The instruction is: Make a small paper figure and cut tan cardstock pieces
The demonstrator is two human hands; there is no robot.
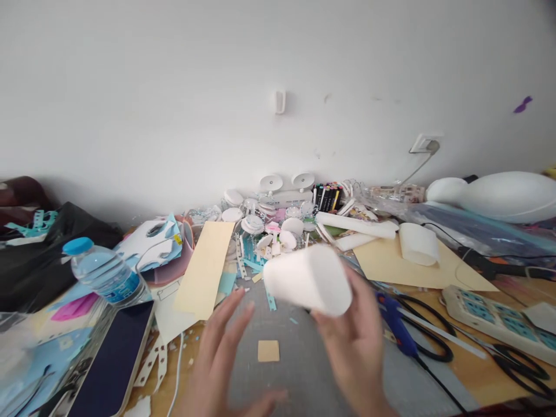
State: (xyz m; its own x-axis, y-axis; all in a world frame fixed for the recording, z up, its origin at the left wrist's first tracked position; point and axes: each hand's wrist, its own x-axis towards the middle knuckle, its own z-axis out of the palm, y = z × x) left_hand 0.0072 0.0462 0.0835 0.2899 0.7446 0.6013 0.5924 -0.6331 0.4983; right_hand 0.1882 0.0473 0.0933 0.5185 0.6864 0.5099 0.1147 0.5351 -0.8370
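A white paper cup (291, 278) is held tilted on its side above the grey work mat (299, 365). My right hand (351, 341) grips it from the right, and the cup looks slightly blurred. My left hand (226, 359) is raised over the mat with fingers spread, apart from the cup and holding nothing. Between the two hands, a small tan square (268, 351) lies flat on the mat. To the right of my right hand is a blue glue gun (397, 321) with a black cord.
On the left stand a water bottle (108, 275) and a phone (115, 359). Scissors (516, 359) and a power strip (499, 318) lie on the right. Another white cup (417, 244) rests on tan card (452, 272). White discs and paper scraps crowd the back by the wall.
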